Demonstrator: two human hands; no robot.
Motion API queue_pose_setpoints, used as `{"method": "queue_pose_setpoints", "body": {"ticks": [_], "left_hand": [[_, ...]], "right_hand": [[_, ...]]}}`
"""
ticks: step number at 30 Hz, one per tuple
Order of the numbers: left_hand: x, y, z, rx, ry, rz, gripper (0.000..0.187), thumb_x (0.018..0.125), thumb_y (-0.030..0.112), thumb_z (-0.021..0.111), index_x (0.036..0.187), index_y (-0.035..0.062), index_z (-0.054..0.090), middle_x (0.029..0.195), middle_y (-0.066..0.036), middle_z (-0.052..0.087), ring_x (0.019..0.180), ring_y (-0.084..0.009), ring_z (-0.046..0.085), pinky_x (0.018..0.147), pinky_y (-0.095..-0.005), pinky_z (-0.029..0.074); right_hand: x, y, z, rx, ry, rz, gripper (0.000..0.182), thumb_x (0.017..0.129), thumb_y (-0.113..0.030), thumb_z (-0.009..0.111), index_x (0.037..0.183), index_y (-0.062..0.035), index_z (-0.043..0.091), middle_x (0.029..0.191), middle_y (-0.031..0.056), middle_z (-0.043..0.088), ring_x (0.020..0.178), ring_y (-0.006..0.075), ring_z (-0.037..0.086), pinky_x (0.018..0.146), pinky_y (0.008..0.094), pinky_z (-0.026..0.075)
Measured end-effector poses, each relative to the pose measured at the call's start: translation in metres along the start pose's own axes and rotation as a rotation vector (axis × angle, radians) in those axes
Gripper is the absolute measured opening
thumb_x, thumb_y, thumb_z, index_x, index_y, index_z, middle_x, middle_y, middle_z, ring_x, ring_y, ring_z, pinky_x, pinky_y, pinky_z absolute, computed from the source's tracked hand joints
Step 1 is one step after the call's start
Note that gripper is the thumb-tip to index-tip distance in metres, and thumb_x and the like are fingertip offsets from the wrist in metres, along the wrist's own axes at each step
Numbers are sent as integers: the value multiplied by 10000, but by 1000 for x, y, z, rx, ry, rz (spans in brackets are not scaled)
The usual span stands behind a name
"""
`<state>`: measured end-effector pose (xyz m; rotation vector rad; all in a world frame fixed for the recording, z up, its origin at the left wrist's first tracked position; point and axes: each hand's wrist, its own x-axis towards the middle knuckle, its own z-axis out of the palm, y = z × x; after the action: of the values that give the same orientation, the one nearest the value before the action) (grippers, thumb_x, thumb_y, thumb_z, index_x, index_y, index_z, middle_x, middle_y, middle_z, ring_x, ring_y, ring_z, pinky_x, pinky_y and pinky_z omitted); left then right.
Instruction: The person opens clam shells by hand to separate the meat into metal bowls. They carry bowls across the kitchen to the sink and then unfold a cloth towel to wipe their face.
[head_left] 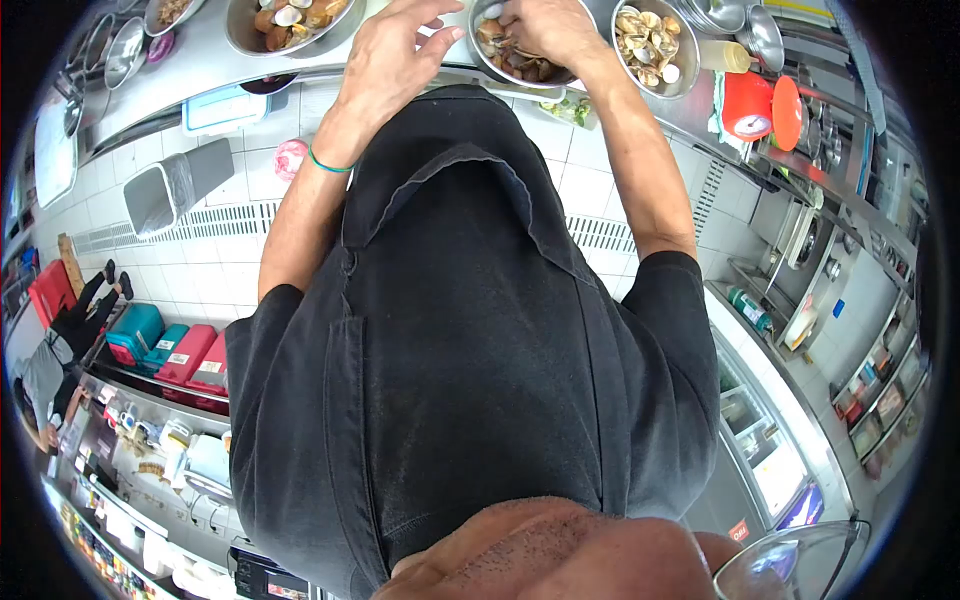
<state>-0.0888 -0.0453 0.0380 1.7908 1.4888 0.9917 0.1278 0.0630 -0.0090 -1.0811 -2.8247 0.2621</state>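
A metal bowl of clams (530, 80) stands on the steel counter in front of me. My right hand (553, 32) reaches into it with fingers bent down among the shells; what the fingertips grip is hidden. To the left of that bowl, my left hand (402, 45) hovers with thumb and fingers apart, holding nothing. Another bowl, filled with brown and white clams (290, 17), sits farther left. On the right is a third bowl holding pale clams (648, 45).
A red kitchen scale (748, 107) and a pale-capped container (724, 56) stand right of the bowls. Several metal bowls are at both counter ends. Below are a grey bin (160, 195) and a pink bag (291, 159). Another person (62, 345) is at far left.
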Motion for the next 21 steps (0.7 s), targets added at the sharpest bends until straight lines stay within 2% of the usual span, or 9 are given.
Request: {"method": "queue_pose_setpoints", "body": {"ticks": [3, 7, 11, 12, 15, 17, 19, 20, 21], "left_hand": [[-2, -5, 3, -86, 51, -44, 268, 915, 119, 686, 1174, 48, 697, 1201, -104, 675, 953, -168, 694, 808, -300, 590], [4, -4, 12, -112, 38, -72, 271, 915, 121, 687, 1176, 46, 695, 1206, -103, 672, 960, -171, 696, 809, -303, 592], [12, -5, 18, -124, 32, -46, 270, 913, 121, 690, 1172, 46, 697, 1197, -104, 674, 961, -177, 698, 812, -308, 589], [13, -4, 19, -128, 27, -43, 269, 913, 122, 690, 1171, 47, 697, 1194, -104, 675, 962, -177, 698, 813, -309, 588], [15, -9, 20, -128, 22, -28, 266, 916, 130, 689, 1170, 51, 699, 1187, -107, 676, 966, -181, 697, 820, -310, 584], [13, -9, 16, -130, 10, -46, 265, 918, 133, 688, 1171, 53, 700, 1197, -103, 672, 970, -181, 696, 821, -312, 583], [10, -12, 15, -133, 18, -85, 269, 920, 137, 688, 1178, 64, 700, 1187, -109, 677, 972, -183, 697, 823, -315, 583], [9, -15, 17, -134, 27, -111, 274, 920, 139, 690, 1186, 74, 699, 1171, -117, 683, 972, -185, 700, 824, -317, 583], [10, -17, 18, -134, 37, -135, 279, 920, 141, 692, 1193, 84, 698, 1156, -125, 689, 973, -188, 702, 824, -320, 583]], "right_hand": [[-5, 4, -26, 267, 75, 220, 122, 836, -146, 633, 851, -49, 705, 818, 196, 694, 809, 370, 677, 744, 447, 526], [-10, -7, -59, 511, -16, 482, 117, 841, -135, 638, 882, -49, 707, 862, 201, 695, 832, 389, 669, 743, 442, 519], [-14, -13, -41, -61, -71, 275, 164, 808, -173, 672, 925, -70, 723, 867, 203, 698, 834, 377, 679, 735, 441, 531], [-11, -25, -49, -9, -86, 248, 184, 812, -200, 683, 928, -63, 724, 855, 212, 697, 841, 368, 685, 748, 458, 532], [5, -12, 7, -119, -238, 266, 281, 772, -208, 730, 1005, -51, 730, 1045, 162, 701, 1017, 348, 674, 861, 454, 542], [3, -4, 15, -110, -181, 305, 251, 770, -209, 717, 970, -60, 746, 1040, 165, 708, 1006, 346, 683, 842, 461, 550], [-3, -12, -17, -68, -152, 322, 243, 772, -209, 710, 961, -61, 749, 1036, 177, 710, 1001, 343, 685, 844, 458, 550], [1, -21, -45, -53, -294, 442, 295, 793, -215, 695, 1040, -57, 733, 1047, 182, 711, 1023, 346, 676, 872, 458, 539], [-10, -4, -27, 162, 35, 429, 198, 821, -206, 692, 941, -53, 730, 826, 210, 697, 831, 364, 685, 741, 451, 528]]}}
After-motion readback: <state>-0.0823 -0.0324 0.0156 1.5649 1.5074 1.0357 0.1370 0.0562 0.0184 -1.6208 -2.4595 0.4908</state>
